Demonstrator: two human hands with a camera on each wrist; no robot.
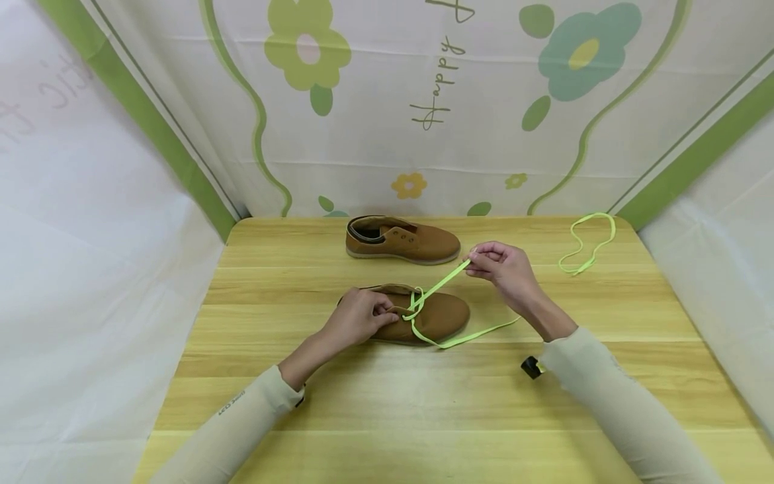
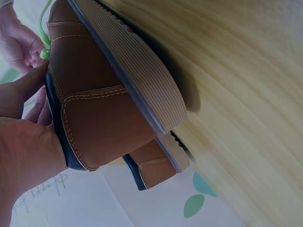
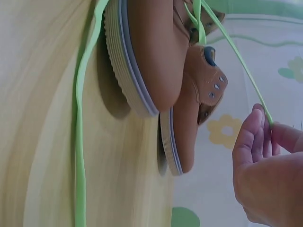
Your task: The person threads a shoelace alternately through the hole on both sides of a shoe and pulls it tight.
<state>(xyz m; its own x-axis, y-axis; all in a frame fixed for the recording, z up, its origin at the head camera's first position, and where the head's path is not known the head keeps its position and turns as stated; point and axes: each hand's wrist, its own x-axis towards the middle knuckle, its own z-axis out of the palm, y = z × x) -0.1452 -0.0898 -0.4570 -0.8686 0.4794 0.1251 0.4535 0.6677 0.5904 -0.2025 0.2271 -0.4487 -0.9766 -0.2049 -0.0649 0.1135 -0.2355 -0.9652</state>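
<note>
The nearer brown shoe point(image 1: 446, 314) stands on the table with its toe to the right. A neon-green shoelace point(image 1: 447, 277) runs through the eyelet area and forms a small loop there. My left hand point(image 1: 361, 316) reaches over the shoe's opening and pinches the edge of its eyelet flap. In the left wrist view the shoe's heel point(image 2: 106, 127) hides most of those fingertips. Off to the right and above the toe, my right hand point(image 1: 504, 270) pinches one end of the lace between thumb and fingers, drawn taut. The lace's other length point(image 3: 79, 142) trails loosely across the table.
A second brown shoe point(image 1: 432, 243), with bare eyelets, stands behind the first. Another green lace point(image 1: 613, 232) lies at the table's back right. White printed curtains point(image 1: 375, 134) enclose the back and sides. A small black object point(image 1: 531, 367) shows by the right sleeve.
</note>
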